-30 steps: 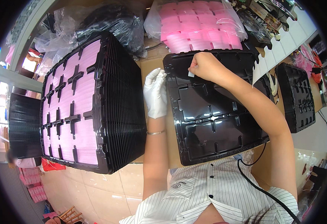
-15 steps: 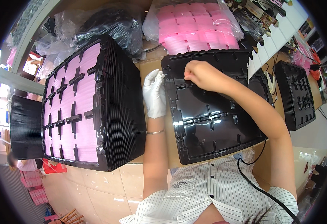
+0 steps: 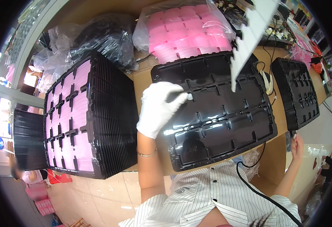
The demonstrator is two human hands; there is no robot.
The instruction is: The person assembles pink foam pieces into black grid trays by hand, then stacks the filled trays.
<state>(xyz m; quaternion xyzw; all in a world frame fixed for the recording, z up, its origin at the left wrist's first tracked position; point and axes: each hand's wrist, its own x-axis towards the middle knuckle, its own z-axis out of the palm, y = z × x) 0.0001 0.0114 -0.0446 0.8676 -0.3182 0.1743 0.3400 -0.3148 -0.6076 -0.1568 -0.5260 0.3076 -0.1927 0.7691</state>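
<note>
A shallow black plastic tray (image 3: 226,109) with raised dividers lies in front of me. Over its left part is my left hand (image 3: 156,108) in a white glove, thumb and forefinger pinched at a small whitish piece (image 3: 190,96). My right hand (image 3: 297,146) is bare and off to the right, below a stack of black trays (image 3: 296,92). Its fingers are drawn together, with a small pale tip at their ends that is too small to name.
On the left stands a tall stack of black trays (image 3: 113,117), its top one lined with pink foam. Behind the middle tray lies a clear bag of pink foam pieces (image 3: 188,32). A white notched strip (image 3: 249,39) hangs over the tray's far edge. A black cable (image 3: 262,189) crosses my shirt.
My left hand has moved right over the tray, its fingers now at the whitish piece. My right hand has left the tray and gone down to the far right. The view has shifted slightly.
</note>
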